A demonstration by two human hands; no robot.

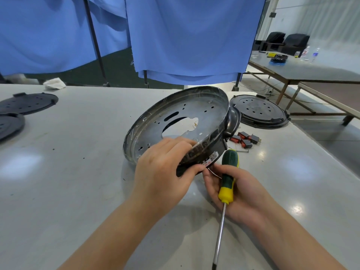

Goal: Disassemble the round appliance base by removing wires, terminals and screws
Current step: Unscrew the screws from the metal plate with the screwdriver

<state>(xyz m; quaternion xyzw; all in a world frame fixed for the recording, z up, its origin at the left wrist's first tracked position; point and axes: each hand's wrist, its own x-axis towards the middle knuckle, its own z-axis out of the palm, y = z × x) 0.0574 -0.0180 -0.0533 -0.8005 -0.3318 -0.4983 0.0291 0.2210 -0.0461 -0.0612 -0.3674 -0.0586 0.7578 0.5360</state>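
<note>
Partly hidden base (181, 121), left hand (165, 166) gripping

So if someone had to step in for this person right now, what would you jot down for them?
Left hand grips the near rim of the round base, tilting it up off the table.
Right hand holds the screwdriver, tip pointing back towards the person, fingertips at a thin wire by the rim.
Done: several red switches lie beside the base, and a loose screw.
Left: free that wire; remaining screws cannot be told from here.
</note>
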